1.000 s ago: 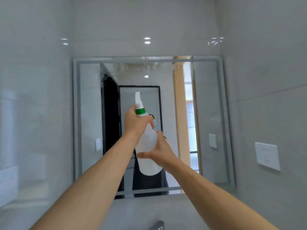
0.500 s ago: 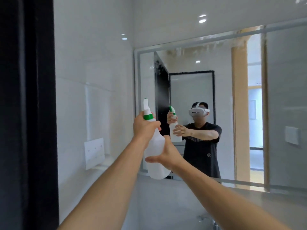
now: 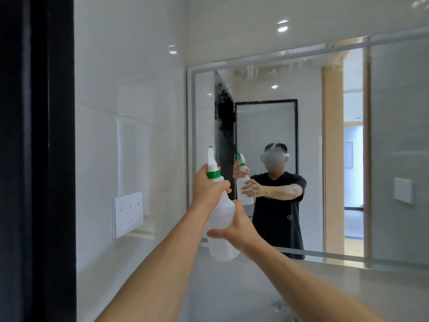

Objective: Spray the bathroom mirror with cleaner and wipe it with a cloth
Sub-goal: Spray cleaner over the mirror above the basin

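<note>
A white spray bottle (image 3: 221, 219) with a green collar and a white nozzle points up toward the left part of the bathroom mirror (image 3: 267, 126). My left hand (image 3: 207, 189) grips the bottle's neck at the trigger. My right hand (image 3: 234, 228) cups the bottle's body from the right and below. Fine droplets cover the mirror's upper left area and top edge. The mirror reflects a person in a black shirt who holds the same bottle. No cloth is in view.
A black door frame (image 3: 37, 159) fills the left edge. A white socket plate (image 3: 128, 213) sits on the tiled left wall, above a shelf edge. The top of a tap (image 3: 278, 306) shows at the bottom, under the mirror.
The view has swung left, so the mirror now sits to the right and the door frame has come into view. Both hands keep their hold on the bottle. More spray mist shows on the mirror's left.
</note>
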Tool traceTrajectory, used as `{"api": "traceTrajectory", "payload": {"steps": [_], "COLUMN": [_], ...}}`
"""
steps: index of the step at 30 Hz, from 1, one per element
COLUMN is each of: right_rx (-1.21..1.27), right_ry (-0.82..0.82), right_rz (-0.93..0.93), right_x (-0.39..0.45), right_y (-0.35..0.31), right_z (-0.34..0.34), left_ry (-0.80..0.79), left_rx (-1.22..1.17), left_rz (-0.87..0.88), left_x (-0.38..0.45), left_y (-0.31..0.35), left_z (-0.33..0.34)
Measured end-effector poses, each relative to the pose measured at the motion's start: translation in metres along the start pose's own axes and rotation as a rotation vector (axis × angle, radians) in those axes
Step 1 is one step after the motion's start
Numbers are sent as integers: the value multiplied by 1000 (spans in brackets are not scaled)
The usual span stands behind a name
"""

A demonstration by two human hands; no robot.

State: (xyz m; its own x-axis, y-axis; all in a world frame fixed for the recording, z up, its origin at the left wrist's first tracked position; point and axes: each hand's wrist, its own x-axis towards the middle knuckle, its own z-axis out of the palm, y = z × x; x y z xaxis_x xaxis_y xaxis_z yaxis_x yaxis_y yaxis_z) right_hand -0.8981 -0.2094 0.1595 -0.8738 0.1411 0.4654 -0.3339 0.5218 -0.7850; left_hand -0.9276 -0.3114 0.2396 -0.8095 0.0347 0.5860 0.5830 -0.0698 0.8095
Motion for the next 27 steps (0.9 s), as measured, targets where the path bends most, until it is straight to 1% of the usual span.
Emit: {"api": "traceTrajectory", "payload": {"steps": [4, 9, 14, 17, 19, 24, 27], "right_rx": [20, -7, -24, -42, -54, -84, -99], "right_ry": [50, 137, 218, 256, 277, 348, 386], "right_rz": [17, 40, 73, 86, 108, 171, 218], "right_x": [-6, -14, -29, -38, -44, -60, -73], "right_y": [8, 16, 23, 29, 33, 41, 45], "right_z": [-25, -63, -92, -106, -116, -144, -164], "left_ry": [-74, -165, -248, -270, -288, -402, -439], "left_rx": [-13, -64, -26, -32, -22, -26, -49], "left_rz": [4, 54, 40, 46, 61, 73, 92], "left_x": [-4, -6, -12, -16, -20, -34, -46], "left_y": [6, 12, 19, 18, 18, 28, 35], "left_z": [28, 68, 102, 120, 132, 166, 186]}}
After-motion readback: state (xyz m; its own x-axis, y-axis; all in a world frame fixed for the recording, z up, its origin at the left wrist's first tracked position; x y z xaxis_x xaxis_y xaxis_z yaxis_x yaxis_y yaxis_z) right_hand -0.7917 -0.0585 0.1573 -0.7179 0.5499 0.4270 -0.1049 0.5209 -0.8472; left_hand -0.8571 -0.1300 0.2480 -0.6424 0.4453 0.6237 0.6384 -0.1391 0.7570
